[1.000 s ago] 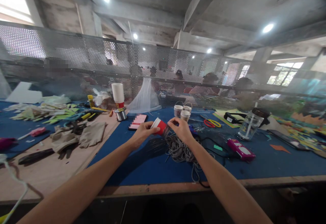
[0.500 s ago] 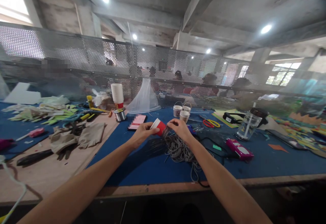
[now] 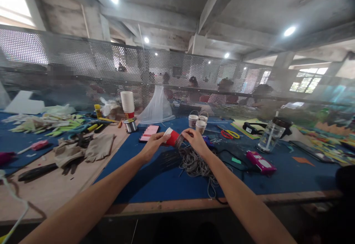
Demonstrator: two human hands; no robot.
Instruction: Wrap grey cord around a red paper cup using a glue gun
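Observation:
A red paper cup (image 3: pixel 173 138) with a white rim lies tilted on its side in my left hand (image 3: pixel 153 145), whose fingers are closed around the rim end. Grey cord (image 3: pixel 179 141) covers the cup's other end. There my right hand (image 3: pixel 195 139) is pinched on the cord, though its fingertips partly hide the strand. Beneath both hands a loose, tangled heap of grey cord (image 3: pixel 195 163) rests on the blue mat (image 3: pixel 138 185). Just beyond stand several small cord-wrapped cups (image 3: pixel 200 126) with thin handles.
On the left are a phone (image 3: pixel 149 133), a wire spool (image 3: pixel 130 125), stacked paper cups (image 3: pixel 127 102) and gloves (image 3: pixel 99 148). Scissors (image 3: pixel 230 134), a magenta box (image 3: pixel 260 162) and a clear bottle (image 3: pixel 268 136) stand right. A mesh partition (image 3: pixel 177 79) runs behind.
The cup has shifted slightly left and up, and more of the cord at its end shows. My right hand has moved a little left. A dark shape has appeared at the right edge.

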